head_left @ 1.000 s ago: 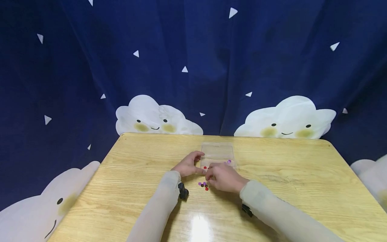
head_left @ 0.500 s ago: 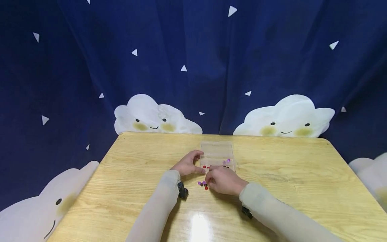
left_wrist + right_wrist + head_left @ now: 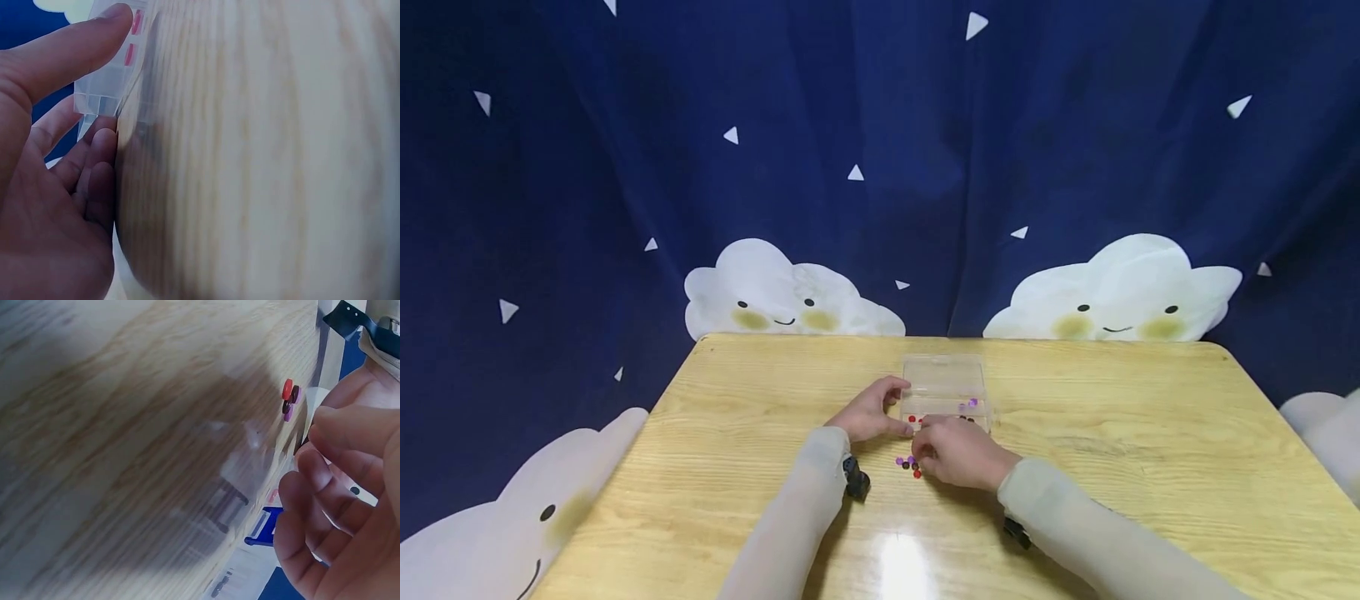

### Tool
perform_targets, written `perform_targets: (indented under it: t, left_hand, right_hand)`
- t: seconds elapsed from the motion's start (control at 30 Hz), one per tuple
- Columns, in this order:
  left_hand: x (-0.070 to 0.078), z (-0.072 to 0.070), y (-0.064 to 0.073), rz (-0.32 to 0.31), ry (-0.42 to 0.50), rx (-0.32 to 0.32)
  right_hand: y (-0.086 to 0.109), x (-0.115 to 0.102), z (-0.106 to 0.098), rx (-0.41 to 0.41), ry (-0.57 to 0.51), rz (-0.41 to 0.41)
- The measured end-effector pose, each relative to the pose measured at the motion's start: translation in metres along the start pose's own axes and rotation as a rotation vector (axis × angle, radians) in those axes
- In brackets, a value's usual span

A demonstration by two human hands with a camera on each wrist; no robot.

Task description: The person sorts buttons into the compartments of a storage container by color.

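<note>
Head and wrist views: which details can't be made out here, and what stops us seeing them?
Head view: what, if anything, the right hand pinches; its knuckles are in the way.
Head view: part of the clear box, behind that hand.
Head view: any markings on the loose discs, too small.
Left wrist view: the rest of the clear box, cut off by the top edge.

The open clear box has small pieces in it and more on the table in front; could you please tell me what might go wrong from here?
The right hand is low beside the loose pieces, so it could knock and scatter them. The left hand is at the left edge of the clear box; a nudge might shift it and jostle the red pieces inside.
</note>
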State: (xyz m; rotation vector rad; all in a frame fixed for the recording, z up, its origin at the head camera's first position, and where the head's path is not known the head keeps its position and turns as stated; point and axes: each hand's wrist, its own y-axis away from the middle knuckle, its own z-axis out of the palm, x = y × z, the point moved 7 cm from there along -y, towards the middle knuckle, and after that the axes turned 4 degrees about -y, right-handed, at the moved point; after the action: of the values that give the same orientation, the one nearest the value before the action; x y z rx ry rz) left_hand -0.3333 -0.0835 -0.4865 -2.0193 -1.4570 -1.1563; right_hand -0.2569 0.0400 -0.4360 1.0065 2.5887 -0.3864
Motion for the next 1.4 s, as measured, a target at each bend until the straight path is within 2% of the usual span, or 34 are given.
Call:
perform_targets:
  t: [0.4, 0.6, 0.87, 1.4]
  left_hand:
    - [-0.007, -0.006, 0.007, -0.016, 0.02, 0.013]
    - [-0.004, -0.004, 0.006, -0.018, 0.013, -0.002]
    - [0.002, -0.002, 0.003, -0.008, 0.002, -0.004]
    - [0.002, -0.001, 0.002, -0.032, 0.018, -0.013]
  right_hand:
    - [0.002, 0.0, 0.008, -0.021, 0.015, 0.036]
    - [0.004, -0.004, 0.009, -0.02, 0.016, 0.007]
    - [0.004, -0.006, 0.007, -0.021, 0.031, 0.015]
    - [0.005, -0.011, 0.012, -0.004, 0.011, -0.045]
